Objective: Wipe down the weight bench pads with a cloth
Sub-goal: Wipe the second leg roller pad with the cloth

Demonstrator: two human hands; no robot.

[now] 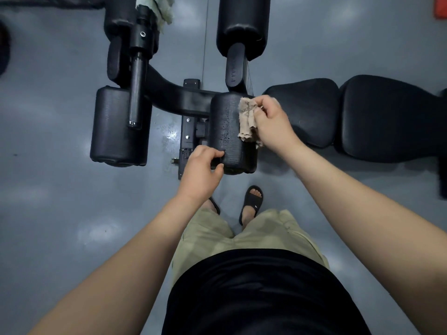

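A crumpled beige cloth (248, 122) is being held in the right hand (271, 122), just right of the middle of the frame, with the grip clamped round it by curled fingers. The cloth is being pressed against the right side of the centre roller pad (228, 131), where small droplets are showing on the black surface. The lower left corner of that same pad is being pinched by the left hand (200, 170), its grip closed on the pad's edge between thumb and curled fingers. A matching roller pad (118, 126) is being carried at the left of the frame, and the seat pad (307, 110) and back pad (391, 117) are lying at the right. A second, pale cloth (159, 8) is being left draped at the top edge, on the grey floor (60, 213) side of the frame.
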